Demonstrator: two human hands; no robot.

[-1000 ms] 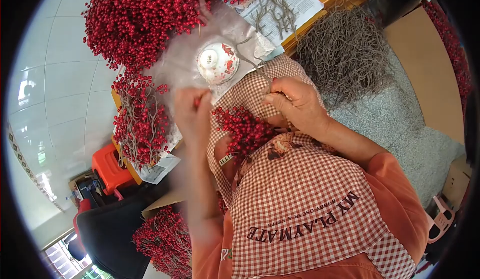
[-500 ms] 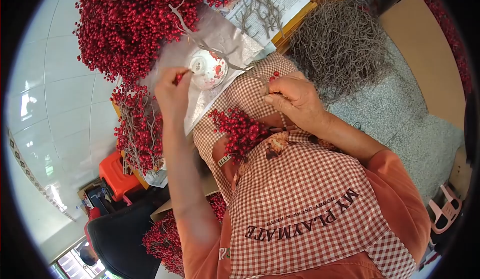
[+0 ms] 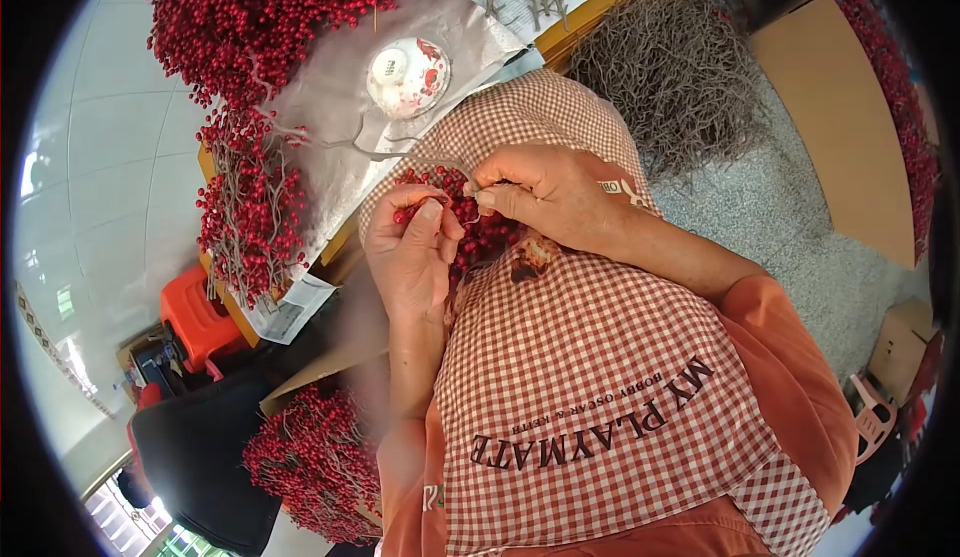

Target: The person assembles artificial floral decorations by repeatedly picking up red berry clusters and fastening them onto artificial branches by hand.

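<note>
Head view: a grey twig [image 3: 380, 156] is pinched at one end by the right hand [image 3: 553, 193] above the checked apron [image 3: 600, 357]; the left hand [image 3: 408, 260] is closed at the fingertips beside it, contents unclear. Fine fingertip work seems underway, steady alignment called for.

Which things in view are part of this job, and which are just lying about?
In the job, apparently:
grey twig in the right hand
red berries on the lap
bare-twig heap

Probably just lying about:
red stool
cardboard
upturned bowl, perhaps
</note>
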